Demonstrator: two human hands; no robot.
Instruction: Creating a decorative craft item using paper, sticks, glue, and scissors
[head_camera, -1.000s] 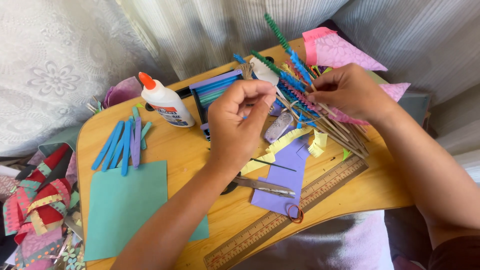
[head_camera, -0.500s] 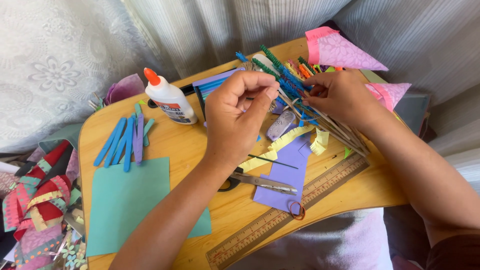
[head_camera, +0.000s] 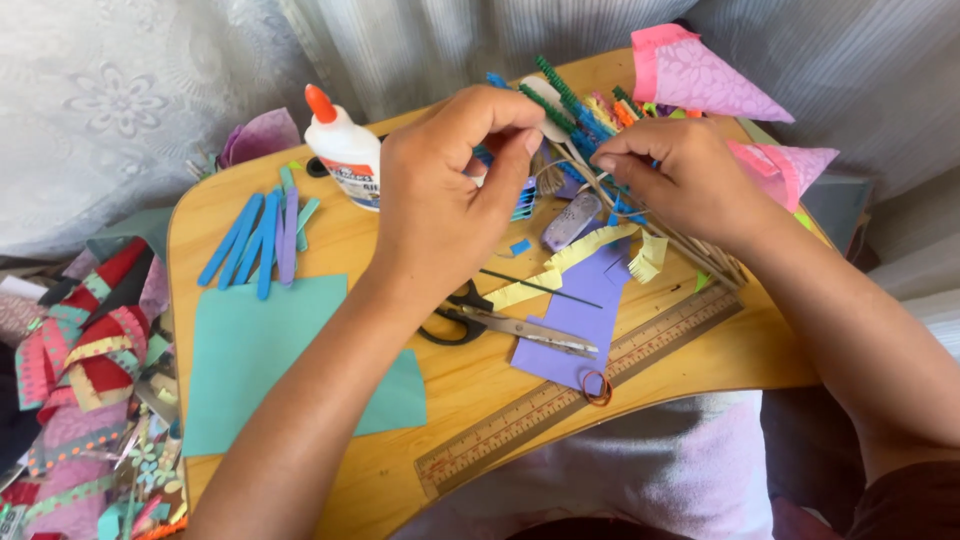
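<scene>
My left hand (head_camera: 445, 190) hovers over the middle of a small wooden lap table (head_camera: 700, 360), thumb and forefinger pinched near a thin strand. My right hand (head_camera: 680, 180) grips a bundle of thin wooden sticks and coloured pipe cleaners (head_camera: 575, 110) that fans out toward the back. Under the hands lie a fringed yellow paper strip (head_camera: 570, 262), a purple paper piece (head_camera: 580, 315) and black-handled scissors (head_camera: 490, 320). What exactly the left fingers pinch is too small to tell.
A white glue bottle with an orange cap (head_camera: 340, 145) stands at the back left beside blue and purple paper strips (head_camera: 260, 240). A teal sheet (head_camera: 270, 360) covers the front left. A wooden ruler (head_camera: 580, 390) lies along the front edge. Pink paper cones (head_camera: 700, 75) sit at the back right.
The bundle of sticks and pipe cleaners has tilted down and both hands have drawn closer together above the yellow strip.
</scene>
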